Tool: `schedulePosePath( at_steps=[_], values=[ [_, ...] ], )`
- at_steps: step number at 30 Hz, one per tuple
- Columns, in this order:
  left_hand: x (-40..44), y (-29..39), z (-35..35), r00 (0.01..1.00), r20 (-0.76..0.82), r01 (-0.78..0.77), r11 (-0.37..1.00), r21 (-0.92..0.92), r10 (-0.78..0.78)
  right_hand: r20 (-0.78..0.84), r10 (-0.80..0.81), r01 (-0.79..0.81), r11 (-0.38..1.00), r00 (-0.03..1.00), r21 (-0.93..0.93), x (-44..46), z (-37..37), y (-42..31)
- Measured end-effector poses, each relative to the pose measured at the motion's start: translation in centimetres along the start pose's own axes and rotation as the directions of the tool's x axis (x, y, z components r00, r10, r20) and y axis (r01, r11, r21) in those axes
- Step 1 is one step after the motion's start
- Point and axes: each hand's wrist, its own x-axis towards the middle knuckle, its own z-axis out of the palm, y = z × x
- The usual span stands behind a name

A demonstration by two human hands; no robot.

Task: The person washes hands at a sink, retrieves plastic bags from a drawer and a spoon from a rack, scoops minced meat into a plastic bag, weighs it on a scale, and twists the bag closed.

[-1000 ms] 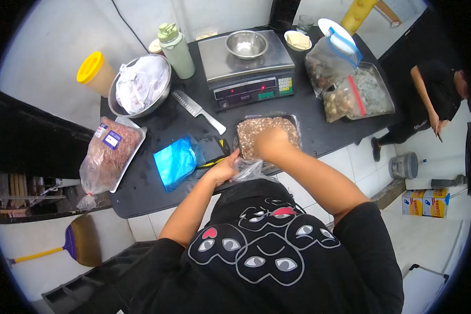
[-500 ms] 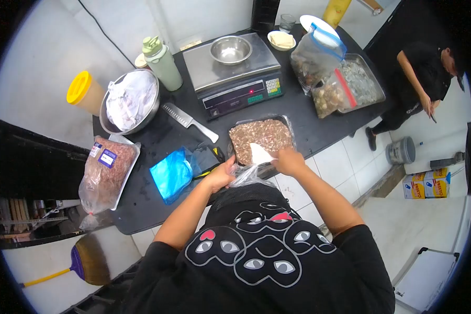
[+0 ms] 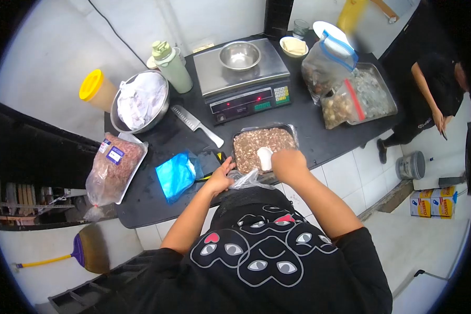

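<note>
Near the table's [image 3: 143, 206] edge at lower left, we have a bagged meat pack [image 3: 115, 170]. Rightward, a blue packet [image 3: 175, 177] lies beside our left hand [image 3: 220, 178], its fingers at the tray's [image 3: 289, 127] lower-left corner; we cannot tell whether they pinch the film [image 3: 247, 179]. The tray of mince [image 3: 256, 141] sits mid-frame, close to the near edge. Our right hand [image 3: 289, 165] is clamped on a white scraper [image 3: 265, 158] against the mince. Black tabletop stretches between tray and red-zip bag [image 3: 336, 109], upper right.
</note>
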Motion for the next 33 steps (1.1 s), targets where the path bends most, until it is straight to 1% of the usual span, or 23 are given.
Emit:
schedulePosePath(
  at_steps=[3, 6, 9, 12, 15, 18, 21, 23, 25, 28, 29, 30, 31, 33],
  values=[
    [0.4, -0.6, -0.5, 0.999, 0.044, 0.009, 0.999, -0.043, -0.008, -0.024, -0.039, 0.038, 0.997, 0.999, -0.065, 0.9, -2.5, -1.8],
    [0.9, -0.9, -0.6, 0.998, 0.066, 0.006, 0.998, -0.063, -0.002, 0.029, -0.067, 0.071, 0.984, 0.997, -0.163, 3.3, -2.8, -3.4],
    [1.5, -1.0, -0.8, 0.995, 0.091, -0.029, 0.996, -0.082, 0.037, 0.077, -0.02, 0.033, 0.984, 0.997, -0.173, 4.5, -4.2, -4.5],
    [1.3, -0.2, -1.1, 0.992, 0.124, -0.011, 0.995, -0.099, 0.023, 0.148, -0.01, 0.037, 0.982, 0.989, -0.185, 6.6, -4.8, -5.4],
    [1.0, 0.3, -1.0, 0.991, 0.131, -0.023, 0.99, -0.14, 0.042, 0.146, 0.02, 0.007, 0.984, 0.989, -0.178, 8.7, -4.5, -6.6],
    [1.5, -0.3, -1.5, 0.981, 0.172, -0.054, 0.979, -0.197, 0.088, 0.22, -0.038, 0.075, 0.984, 0.975, -0.163, 8.6, -5.0, -6.4],
    [1.8, -0.6, -1.5, 0.969, 0.212, -0.067, 0.961, -0.269, 0.127, 0.135, 0.041, -0.026, 0.993, 0.99, -0.115, 7.2, -4.0, -4.4],
    [2.2, -0.9, -1.7, 0.972, 0.212, -0.072, 0.985, -0.16, 0.105, 0.167, 0.06, -0.054, 0.998, 0.984, -0.045, 6.7, -1.9, -1.1],
    [2.1, -0.4, -1.8, 0.975, 0.207, -0.061, 0.994, -0.089, 0.078, 0.006, -0.033, 0.032, 0.992, 0.999, 0.125, 5.3, 2.1, 2.3],
    [3.3, -2.2, -1.5, 0.964, 0.142, -0.216, 0.974, -0.074, 0.224, -0.064, 0.141, -0.111, 0.933, 0.988, 0.342, 3.5, 6.1, 3.2],
    [3.0, -2.0, -1.3, 0.976, 0.088, -0.211, 0.966, 0.148, 0.2, -0.074, 0.16, -0.124, 0.928, 0.984, 0.352, 3.2, 6.5, 3.0],
    [2.3, -1.1, -1.0, 0.982, 0.033, -0.188, 0.913, 0.363, 0.189, -0.086, 0.181, -0.139, 0.921, 0.98, 0.364, 3.0, 6.7, 2.8],
    [1.6, -0.3, -0.5, 0.982, -0.02, -0.145, 0.814, 0.562, 0.188, -0.096, 0.204, -0.154, 0.913, 0.974, 0.377, 2.7, 7.0, 2.8],
    [-0.1, 1.7, 0.5, 0.978, -0.061, -0.12, 0.775, 0.62, 0.2, -0.15, 0.19, -0.102, 0.883, 0.97, 0.458, 2.8, 8.5, 3.4]
  ],
)
